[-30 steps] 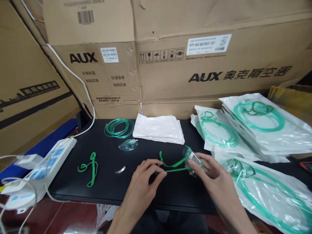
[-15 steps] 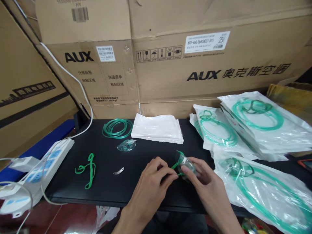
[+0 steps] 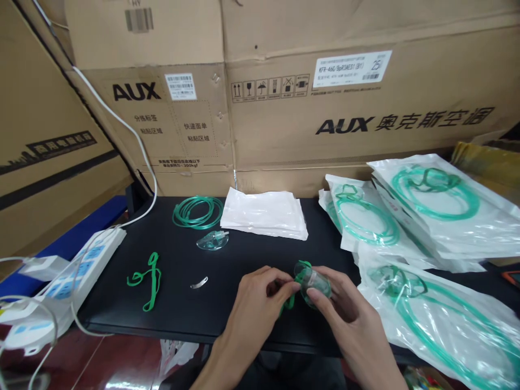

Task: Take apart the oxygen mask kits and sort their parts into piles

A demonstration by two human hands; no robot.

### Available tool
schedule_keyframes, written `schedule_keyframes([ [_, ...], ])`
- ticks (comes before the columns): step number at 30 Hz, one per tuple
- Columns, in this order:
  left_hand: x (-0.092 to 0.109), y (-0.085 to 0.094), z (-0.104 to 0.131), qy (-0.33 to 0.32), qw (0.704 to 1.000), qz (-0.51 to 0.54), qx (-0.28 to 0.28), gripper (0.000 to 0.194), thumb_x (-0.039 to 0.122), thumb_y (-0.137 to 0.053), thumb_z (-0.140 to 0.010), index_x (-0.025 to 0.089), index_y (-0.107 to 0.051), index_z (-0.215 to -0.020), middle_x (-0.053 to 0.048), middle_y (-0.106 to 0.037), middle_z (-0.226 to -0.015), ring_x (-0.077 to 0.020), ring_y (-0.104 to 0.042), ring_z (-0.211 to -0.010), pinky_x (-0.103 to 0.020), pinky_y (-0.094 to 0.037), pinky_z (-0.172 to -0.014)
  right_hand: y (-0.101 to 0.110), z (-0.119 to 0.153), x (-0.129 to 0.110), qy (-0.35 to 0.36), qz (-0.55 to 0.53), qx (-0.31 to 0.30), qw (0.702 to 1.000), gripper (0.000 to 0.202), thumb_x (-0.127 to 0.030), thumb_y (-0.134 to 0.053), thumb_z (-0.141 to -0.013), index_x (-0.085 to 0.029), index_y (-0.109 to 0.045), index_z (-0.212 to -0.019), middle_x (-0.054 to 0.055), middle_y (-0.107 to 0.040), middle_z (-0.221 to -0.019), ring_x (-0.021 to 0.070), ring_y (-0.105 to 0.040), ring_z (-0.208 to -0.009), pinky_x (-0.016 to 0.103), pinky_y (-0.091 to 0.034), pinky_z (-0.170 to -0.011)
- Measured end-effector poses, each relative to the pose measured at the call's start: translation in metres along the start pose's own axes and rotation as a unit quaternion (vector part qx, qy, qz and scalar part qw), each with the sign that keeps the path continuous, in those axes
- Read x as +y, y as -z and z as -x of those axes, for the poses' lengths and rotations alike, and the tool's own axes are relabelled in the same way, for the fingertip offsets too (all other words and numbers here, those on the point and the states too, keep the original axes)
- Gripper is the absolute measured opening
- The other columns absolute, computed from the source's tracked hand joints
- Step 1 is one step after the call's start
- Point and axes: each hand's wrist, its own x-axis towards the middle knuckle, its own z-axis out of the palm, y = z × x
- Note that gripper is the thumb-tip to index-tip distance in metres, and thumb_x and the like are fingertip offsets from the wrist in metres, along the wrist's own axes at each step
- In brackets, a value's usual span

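Near the front edge of the black table, my right hand (image 3: 351, 311) holds a clear green-tinted mask (image 3: 314, 284), thumb on its near side. My left hand (image 3: 262, 298) pinches a green elastic strap (image 3: 289, 302) at the mask's left edge; part of the strap hangs below the fingertips. A second clear mask (image 3: 213, 240) lies further back. Behind it is a coil of green tubing (image 3: 197, 212). A loose green strap (image 3: 153, 281) and a small metal strip (image 3: 199, 282) rest to the left.
White packets (image 3: 264, 214) lie at the back centre. Clear bags with green tubing (image 3: 439, 187) are piled on the right, one bag (image 3: 442, 314) close to my right hand. A power strip (image 3: 87, 271) with white cables stands at the left. Cardboard boxes (image 3: 276, 146) wall off the back.
My left fingers have shifted and bent closer to the mask's edge, and the strap now hangs below them. The mask is turned slightly in my right hand. The whole view has shifted a little.
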Motion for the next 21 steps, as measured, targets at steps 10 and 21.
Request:
schedule_keyframes([
  [10,-0.008,0.011,0.01,0.003,0.999,0.0,-0.043,0.015,0.026,-0.069,-0.095,0.022,-0.075,-0.082,0.004,-0.064,-0.075,-0.0116,-0.055,-0.066,-0.024,-0.041,-0.067,0.014,-0.009,0.003,0.017,0.066,0.074,0.995,0.04,-0.053,-0.077,-0.084,-0.026,-0.07,-0.113,0.004,-0.076,-0.112,0.019,-0.074,-0.095,0.019,-0.059,-0.08],
  [21,0.003,0.004,0.004,-0.015,1.0,-0.007,-0.013,0.008,0.027,-0.075,-0.092,0.025,-0.082,-0.089,0.001,-0.069,-0.08,-0.015,-0.064,-0.072,-0.025,-0.049,-0.069,0.015,-0.007,0.007,0.089,0.087,0.051,0.991,0.035,-0.049,-0.081,-0.078,-0.028,-0.076,-0.106,0.003,-0.08,-0.106,0.0284,-0.076,-0.095,0.033,-0.065,-0.082],
])
